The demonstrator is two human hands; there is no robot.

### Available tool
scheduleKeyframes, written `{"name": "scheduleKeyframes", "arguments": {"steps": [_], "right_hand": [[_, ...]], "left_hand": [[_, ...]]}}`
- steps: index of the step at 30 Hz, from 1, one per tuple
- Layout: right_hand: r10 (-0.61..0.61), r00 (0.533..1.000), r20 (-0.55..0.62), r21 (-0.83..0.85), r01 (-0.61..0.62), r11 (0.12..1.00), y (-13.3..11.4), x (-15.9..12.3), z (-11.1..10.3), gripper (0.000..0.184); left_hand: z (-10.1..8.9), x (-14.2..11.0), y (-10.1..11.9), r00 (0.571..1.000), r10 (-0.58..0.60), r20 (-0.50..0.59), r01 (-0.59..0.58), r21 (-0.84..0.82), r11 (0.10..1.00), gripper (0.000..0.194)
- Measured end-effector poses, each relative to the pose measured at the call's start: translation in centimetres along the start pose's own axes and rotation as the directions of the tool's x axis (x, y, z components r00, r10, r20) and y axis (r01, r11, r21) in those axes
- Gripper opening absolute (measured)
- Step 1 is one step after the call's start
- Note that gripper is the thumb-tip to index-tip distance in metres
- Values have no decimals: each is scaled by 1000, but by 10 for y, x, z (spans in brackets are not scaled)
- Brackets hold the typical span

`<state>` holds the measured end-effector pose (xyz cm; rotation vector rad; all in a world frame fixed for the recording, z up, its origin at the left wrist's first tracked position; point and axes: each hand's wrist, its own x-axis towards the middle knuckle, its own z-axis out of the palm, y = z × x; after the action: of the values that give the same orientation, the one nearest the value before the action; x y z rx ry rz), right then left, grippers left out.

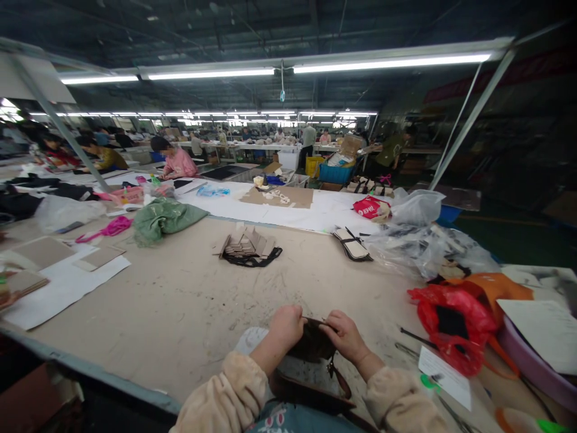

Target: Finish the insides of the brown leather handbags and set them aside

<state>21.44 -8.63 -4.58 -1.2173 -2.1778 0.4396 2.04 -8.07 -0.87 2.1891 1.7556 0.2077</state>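
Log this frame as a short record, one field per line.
Left grip: on the far edge of a dark brown item
Right grip: on the same item
Table, ahead: piled beige pieces
Table, left: green cloth
Table, right: red plastic bag
Background: person in pink

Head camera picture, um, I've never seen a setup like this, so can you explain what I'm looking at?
There's no machine here, just a person's bare hands. The single picture comes from a camera worn on the head, looking forward and down. The left hand and right hand both hold a dark brown item, perhaps part of a bag, near the table's front edge. Farther back lie a pile of flat tan pieces and, to its left, a green bundle. A red plastic bag lies at right.
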Motion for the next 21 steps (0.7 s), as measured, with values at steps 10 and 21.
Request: {"name": "scheduleKeyframes", "arguments": {"steps": [10, 21], "right_hand": [[8, 999, 38, 2, -8, 1000, 9, 5, 0, 32], [67, 996, 57, 7, -67, 998, 15, 15, 0, 31]], "left_hand": [[0, -3, -13, 998, 65, 18, -63, -74, 995, 19], [-7, 11, -1, 993, -110, 38, 111, -37, 993, 23]]}}
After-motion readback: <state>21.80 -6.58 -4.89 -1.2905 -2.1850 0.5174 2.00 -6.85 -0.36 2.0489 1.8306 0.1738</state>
